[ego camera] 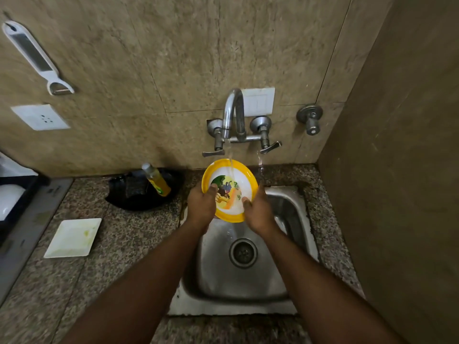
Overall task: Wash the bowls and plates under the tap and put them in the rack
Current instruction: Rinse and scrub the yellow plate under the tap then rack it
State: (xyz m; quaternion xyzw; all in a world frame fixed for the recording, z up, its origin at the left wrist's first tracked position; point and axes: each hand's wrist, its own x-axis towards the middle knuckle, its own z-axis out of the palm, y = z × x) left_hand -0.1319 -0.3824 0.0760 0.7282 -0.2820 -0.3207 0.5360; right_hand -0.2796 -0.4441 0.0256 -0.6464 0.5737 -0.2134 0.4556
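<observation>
Head view, sink area. Centre of frame: a person holds a yellow-rimmed bowl (229, 184) w/ both hands over the steel sink (293, 214), tilted so its printed inside faces the camera. The left hand (202, 206) grips the bowl's left edge, thumb curled onto the inner face, fingers hidden behind. The right hand (258, 211) grips the lower-right edge the same way, thumb on the white inside. Water from the tap (233, 112), upper centre, runs in 1 stream onto the bowl's inner surface, approx. at its middle. A 2nd thin trickle falls below the tap's right lever (270, 147) onto the counter edge. The drain (243, 253) lies below the bowl, betw. the 2 forearms.

Left of frame: a square white plate (73, 238) w/ greenish smears lies flat on the granite counter (124, 244), well apart from the sink. Above it, centre-left, a soap bottle (157, 180) w/ yellow liquid leans in a black dish (139, 194). Far left edge: part of a dark rack (15, 184) w/ white ware in it. Upper left wall: a white peeler (34, 57) hangs above a socket (39, 117).
</observation>
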